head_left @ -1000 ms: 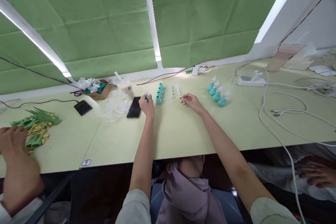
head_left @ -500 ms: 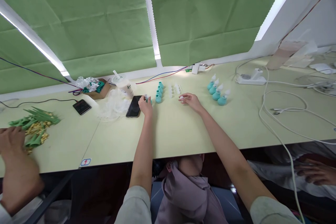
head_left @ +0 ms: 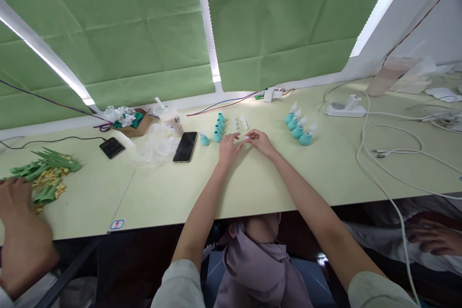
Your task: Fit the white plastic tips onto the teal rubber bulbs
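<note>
My right hand (head_left: 261,143) is closed in a pinch on a small white piece (head_left: 247,138) at its fingertips. Just to the left, my left hand (head_left: 228,150) hovers low over the table with thumb and index finger apart; nothing shows between them. Beyond both hands lie small white pieces (head_left: 245,122) in short rows, partly hidden by my left fingers. Left of these stands a row of open-topped turquoise rubber bulbs (head_left: 217,136). One turquoise bulb with a pale nozzle (head_left: 204,140) stands alone beside the phone. More nozzle-topped bulbs (head_left: 305,139) are lined up on the right.
A black phone (head_left: 185,147), a crumpled plastic bag (head_left: 157,147), a drink cup (head_left: 172,120) and a cardboard box (head_left: 135,127) sit on the left. Another person's hand (head_left: 16,197) is by green and yellow pieces (head_left: 50,178). White cables and a power strip (head_left: 345,109) lie right.
My left hand has let go of the nozzle-topped bulb beside the phone and moved right, close to my right hand. My right hand has shifted slightly, still pinching the small white piece.
</note>
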Motion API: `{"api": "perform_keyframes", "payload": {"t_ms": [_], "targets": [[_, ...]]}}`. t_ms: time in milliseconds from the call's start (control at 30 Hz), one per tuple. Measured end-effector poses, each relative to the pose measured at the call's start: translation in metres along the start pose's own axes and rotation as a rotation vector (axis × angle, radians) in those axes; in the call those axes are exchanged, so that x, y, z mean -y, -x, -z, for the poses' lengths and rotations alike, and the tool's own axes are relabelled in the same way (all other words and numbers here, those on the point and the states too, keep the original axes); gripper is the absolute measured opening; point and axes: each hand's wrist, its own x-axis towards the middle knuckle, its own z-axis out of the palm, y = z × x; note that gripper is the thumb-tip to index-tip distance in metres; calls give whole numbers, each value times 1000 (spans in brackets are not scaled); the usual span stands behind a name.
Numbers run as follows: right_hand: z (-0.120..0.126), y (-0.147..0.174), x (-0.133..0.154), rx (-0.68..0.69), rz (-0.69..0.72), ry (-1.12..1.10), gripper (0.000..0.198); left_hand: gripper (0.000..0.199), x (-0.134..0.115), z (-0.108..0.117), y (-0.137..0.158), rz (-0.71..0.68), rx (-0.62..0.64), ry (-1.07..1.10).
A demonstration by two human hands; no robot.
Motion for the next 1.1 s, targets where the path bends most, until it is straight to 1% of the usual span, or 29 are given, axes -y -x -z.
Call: {"api": "perform_keyframes", "payload": {"t_ms": [67, 133, 200, 267, 433, 633, 833, 967, 1100], "targets": [[-5, 2, 0, 20, -42, -30, 31, 30, 0, -13, 0, 21, 108, 37], [-9, 3, -1, 26, -59, -45, 31, 29, 3, -19, -1, 70, 141, 52], [-10, 4, -2, 51, -61, -61, 30, 28, 8, -19, -2, 95, 130, 45], [-10, 3, -3, 68, -55, -57, 29, 28, 12, -18, -4, 87, 106, 19], [-7, 0, -2, 1, 18, -25, 25, 27, 14, -19, -4, 24, 86, -73], [-3, -1, -3, 21, -81, -117, 31, 26, 11, -19, -2, -26, 99, -118], [-2, -2, -5, 51, -98, -164, 31, 26, 13, -20, -2, -52, 95, -124], [-1, -3, -4, 58, -71, -150, 32, 26, 16, -21, -2, -59, 96, -135], [-2, -2, -1, 40, -16, -61, 32, 25, 18, -22, -1, -61, 110, -154]]}}
